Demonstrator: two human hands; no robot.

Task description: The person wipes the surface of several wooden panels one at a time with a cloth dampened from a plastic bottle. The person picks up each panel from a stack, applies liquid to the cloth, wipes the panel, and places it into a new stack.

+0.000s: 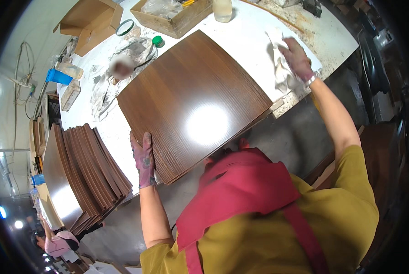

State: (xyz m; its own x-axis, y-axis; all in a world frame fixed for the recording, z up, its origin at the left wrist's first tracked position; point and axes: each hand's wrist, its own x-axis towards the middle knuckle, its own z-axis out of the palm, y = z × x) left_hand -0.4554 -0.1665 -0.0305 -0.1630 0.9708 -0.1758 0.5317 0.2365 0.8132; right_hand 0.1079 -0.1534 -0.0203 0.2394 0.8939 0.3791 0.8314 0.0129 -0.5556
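Note:
A brown wood-grain panel (186,86) lies in front of me on a white table, with at least one more panel edge under it. My left hand (144,160), in a stained purple glove, rests against the panel's left edge with its fingers stretched out. At the table's right, beyond the panel's far corner, my right hand (297,57) presses on a crumpled white cloth (282,75) and grips it. That hand wears a glove too, and a band circles its wrist.
Several brown panels stand in a leaning stack (83,169) at the left. Behind the panel are a stained rag (143,48), a green-capped item (158,41), a tray of odds and ends (179,27), a clear container (222,11), a cardboard box (92,25) and a blue cup (59,76). Another person (60,242) works far left.

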